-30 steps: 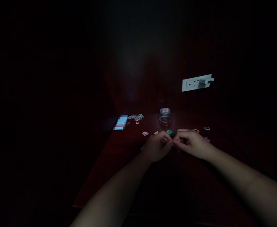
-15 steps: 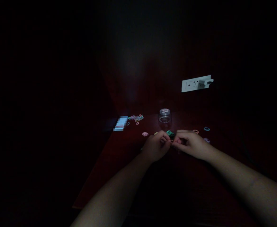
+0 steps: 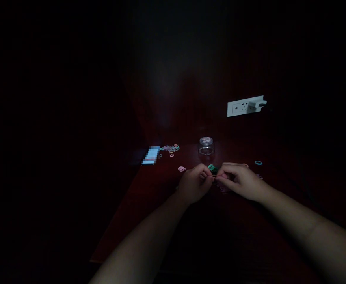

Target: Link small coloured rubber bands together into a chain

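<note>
The scene is very dark. My left hand (image 3: 195,183) and my right hand (image 3: 239,180) meet fingertip to fingertip over a dark red table (image 3: 149,205), both closed in a pinch on a small thin band that I can barely make out. Just behind the fingertips lies a green ring (image 3: 211,168). A small clear glass jar (image 3: 206,146) stands a little beyond the hands.
Several small coloured rings lie in a pile (image 3: 170,148) at the back left, with a pink one (image 3: 181,169) and a blue one (image 3: 258,162) apart. A pale blue flat object (image 3: 151,155) lies at the table's left edge. A white wall socket (image 3: 245,106) with a plug is on the right.
The hands stay pinched together in the same spot; the fingers shift only slightly.
</note>
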Available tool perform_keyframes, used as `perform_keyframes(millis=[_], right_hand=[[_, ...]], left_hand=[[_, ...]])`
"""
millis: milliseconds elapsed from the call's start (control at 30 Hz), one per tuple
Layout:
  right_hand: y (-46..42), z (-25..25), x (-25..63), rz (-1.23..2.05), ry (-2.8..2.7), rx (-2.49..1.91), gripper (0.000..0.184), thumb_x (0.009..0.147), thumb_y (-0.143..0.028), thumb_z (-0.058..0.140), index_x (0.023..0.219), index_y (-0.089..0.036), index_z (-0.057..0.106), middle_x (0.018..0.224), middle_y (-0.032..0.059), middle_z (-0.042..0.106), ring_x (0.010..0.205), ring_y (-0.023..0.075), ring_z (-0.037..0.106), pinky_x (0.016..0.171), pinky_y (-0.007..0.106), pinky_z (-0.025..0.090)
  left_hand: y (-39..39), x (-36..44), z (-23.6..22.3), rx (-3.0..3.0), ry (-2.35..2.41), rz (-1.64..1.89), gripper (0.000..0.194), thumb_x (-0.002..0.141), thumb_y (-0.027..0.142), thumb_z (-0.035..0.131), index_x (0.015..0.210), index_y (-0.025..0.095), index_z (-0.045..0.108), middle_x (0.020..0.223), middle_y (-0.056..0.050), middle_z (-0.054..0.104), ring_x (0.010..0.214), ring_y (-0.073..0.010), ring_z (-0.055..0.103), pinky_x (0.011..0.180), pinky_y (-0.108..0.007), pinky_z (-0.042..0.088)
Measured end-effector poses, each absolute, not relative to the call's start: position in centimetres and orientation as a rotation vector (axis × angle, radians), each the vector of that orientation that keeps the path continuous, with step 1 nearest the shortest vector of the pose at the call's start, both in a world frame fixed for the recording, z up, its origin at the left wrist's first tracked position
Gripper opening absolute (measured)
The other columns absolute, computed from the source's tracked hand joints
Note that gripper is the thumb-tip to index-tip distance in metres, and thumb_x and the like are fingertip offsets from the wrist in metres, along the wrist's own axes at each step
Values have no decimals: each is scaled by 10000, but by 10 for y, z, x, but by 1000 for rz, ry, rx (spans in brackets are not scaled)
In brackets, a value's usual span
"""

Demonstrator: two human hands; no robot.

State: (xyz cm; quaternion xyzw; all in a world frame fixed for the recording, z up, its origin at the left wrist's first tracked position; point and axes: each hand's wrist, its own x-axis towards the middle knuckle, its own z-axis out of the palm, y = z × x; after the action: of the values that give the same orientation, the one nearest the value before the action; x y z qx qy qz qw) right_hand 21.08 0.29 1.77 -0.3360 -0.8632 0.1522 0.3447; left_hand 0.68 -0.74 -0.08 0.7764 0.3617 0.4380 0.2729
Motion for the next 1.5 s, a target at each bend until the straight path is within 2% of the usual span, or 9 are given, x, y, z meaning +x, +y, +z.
perform_keyframes(millis=[533, 833, 1033, 1233, 1333, 1500], right_hand=[[2, 20, 212, 358, -2260, -868, 158, 907, -245, 551, 794, -179, 641, 698, 8, 578, 620, 134, 551, 593, 258, 413], [10, 18, 219, 312, -2264, -871, 184, 924, -283, 550, 825, -187, 671, 733, 29, 603, 665, 153, 572, 620, 276, 435], [32, 21, 254, 138, -2132, -1115, 220, 904, -358, 572, 813, -194, 685, 816, 67, 670, 743, 203, 618, 685, 329, 473], [37, 20, 260, 171, -2079, -1182, 265, 905, -414, 564, 806, -201, 688, 832, 77, 689, 756, 221, 630, 695, 353, 488], [31, 19, 248, 246, -2124, -1096, 251, 912, -402, 568, 824, -202, 690, 835, 75, 687, 767, 217, 626, 711, 351, 488], [14, 19, 225, 456, -2268, -896, 226, 941, -343, 538, 839, -197, 677, 804, 51, 661, 729, 182, 615, 676, 307, 469]], left_hand=[[-7, 6, -1, 2086, 981, 1162, 69, 876, 229, 590, 845, 177, 557, 719, 8, 634, 637, -96, 600, 594, -194, 459], [-7, 4, -4, 2107, 1012, 1186, 72, 869, 241, 607, 845, 177, 585, 745, -3, 656, 662, -105, 614, 614, -207, 482], [-6, -5, -7, 2099, 1096, 1217, 70, 846, 233, 632, 832, 171, 603, 700, 10, 637, 611, -90, 578, 594, -200, 471], [-5, -7, -6, 2134, 1117, 1217, 62, 853, 233, 625, 849, 171, 619, 736, 3, 657, 635, -91, 592, 599, -198, 479], [-6, -4, -3, 2162, 1115, 1226, 67, 854, 223, 624, 894, 170, 632, 802, -13, 683, 665, -96, 617, 620, -206, 496], [-6, 2, -1, 2224, 1066, 1212, 220, 836, 272, 682, 1038, 187, 665, 1020, -50, 714, 733, -108, 665, 699, -241, 538]])
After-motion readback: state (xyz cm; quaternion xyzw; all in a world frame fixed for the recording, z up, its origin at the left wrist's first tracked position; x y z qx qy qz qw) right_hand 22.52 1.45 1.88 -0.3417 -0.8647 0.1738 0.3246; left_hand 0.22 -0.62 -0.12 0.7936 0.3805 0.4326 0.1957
